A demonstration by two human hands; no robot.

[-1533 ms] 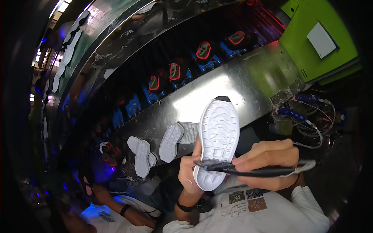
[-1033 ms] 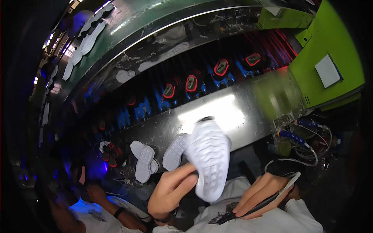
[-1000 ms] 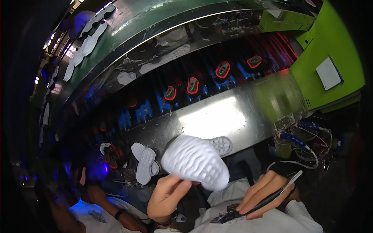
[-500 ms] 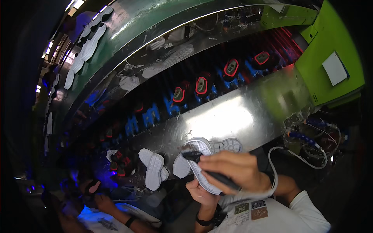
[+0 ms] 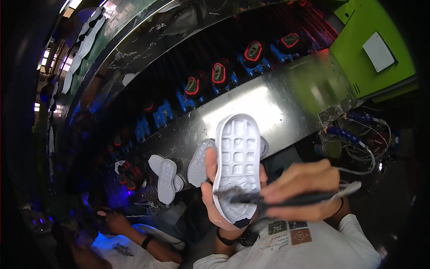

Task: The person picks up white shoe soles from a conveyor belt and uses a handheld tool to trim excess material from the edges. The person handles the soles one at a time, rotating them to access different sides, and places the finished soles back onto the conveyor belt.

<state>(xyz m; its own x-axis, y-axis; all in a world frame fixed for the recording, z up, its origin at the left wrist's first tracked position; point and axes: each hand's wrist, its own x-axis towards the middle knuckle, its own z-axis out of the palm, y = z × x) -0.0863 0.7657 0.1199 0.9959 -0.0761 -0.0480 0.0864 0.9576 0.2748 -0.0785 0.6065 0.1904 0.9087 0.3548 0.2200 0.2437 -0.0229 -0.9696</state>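
My left hand (image 5: 208,199) grips a white shoe sole (image 5: 238,150) from beneath, fingers along its sides. The sole is tilted up, its inner face with square recesses toward me. In my right hand (image 5: 304,179) is a black-handled brush (image 5: 298,198), blurred by motion; its tip lies over the sole's lower end. A pale hose trails from the brush's rear end. Behind my left fingers a grey-white sole (image 5: 200,163) rests at the metal table's edge. Another sole (image 5: 264,146) is mostly hidden behind the held one.
Several crossed soles (image 5: 167,183) lie further left on the metal table (image 5: 295,103). Beyond it, dark shoes with red-rimmed openings (image 5: 219,73) sit by blue holders. A green machine panel (image 5: 380,22) and blue hose fittings (image 5: 344,134) are at right. A co-worker's arm (image 5: 127,231) is at lower left.
The held sole has risen closer and turned more upright. The brush has moved from its upper end to its lower end, my right hand shifting right and down. The view has shifted.
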